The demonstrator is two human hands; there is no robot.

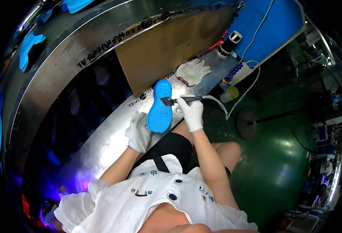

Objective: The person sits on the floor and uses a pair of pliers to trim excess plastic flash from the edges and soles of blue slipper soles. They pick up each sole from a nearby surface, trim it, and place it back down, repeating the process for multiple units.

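A blue shoe sole (pixel 160 110) lies over the metal ledge in front of me, its small holes showing at the far end. My left hand (pixel 138 133), in a white glove, grips the sole's near left edge; some of its fingertips are hidden. In my right hand (pixel 193 112), also gloved in white, is a flat brush (pixel 167 101) with a dark handle. Its dark bristles reach over the right edge of the sole, near the middle. A pale tube (pixel 216 101) runs off from the handle end.
A crumpled white glove (pixel 193 72) lies beyond the brush, beside a brown board (pixel 167 50). Along the left curves a belt (pixel 54 62) carrying blue soles (pixel 28 50). A yellow-lidded container (pixel 230 94) and a fan (pixel 248 123) stand to the right over green floor.
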